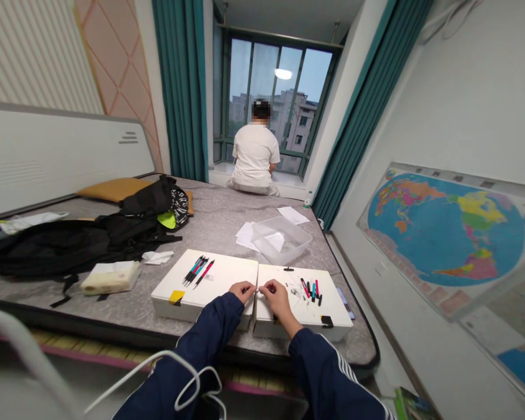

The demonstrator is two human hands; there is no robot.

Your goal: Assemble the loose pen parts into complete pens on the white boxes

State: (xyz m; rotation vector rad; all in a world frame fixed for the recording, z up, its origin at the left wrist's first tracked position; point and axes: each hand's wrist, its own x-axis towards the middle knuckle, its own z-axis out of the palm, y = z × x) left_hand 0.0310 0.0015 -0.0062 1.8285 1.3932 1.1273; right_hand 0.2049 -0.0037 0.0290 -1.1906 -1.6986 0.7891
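Note:
Two white boxes stand side by side, the left box [231,271] and the right box [332,303]. Above the gap between them my left hand [244,291] and my right hand [276,296] nearly meet, fingertips pinched. Something small and pale shows between the fingertips, too small to name. On the left box lie several assembled pens [195,270], with a yellow patch [177,297] at the front corner. Several pen parts [311,290], black, red and teal, lie on the right box beside small loose pieces [296,293].
Behind the boxes are a clear plastic bin [297,242] and papers [245,235]. A black backpack [83,239] and a tissue pack [111,276] lie left. A person in a white shirt [256,154] sits by the window. A white cable [175,353] crosses my left sleeve.

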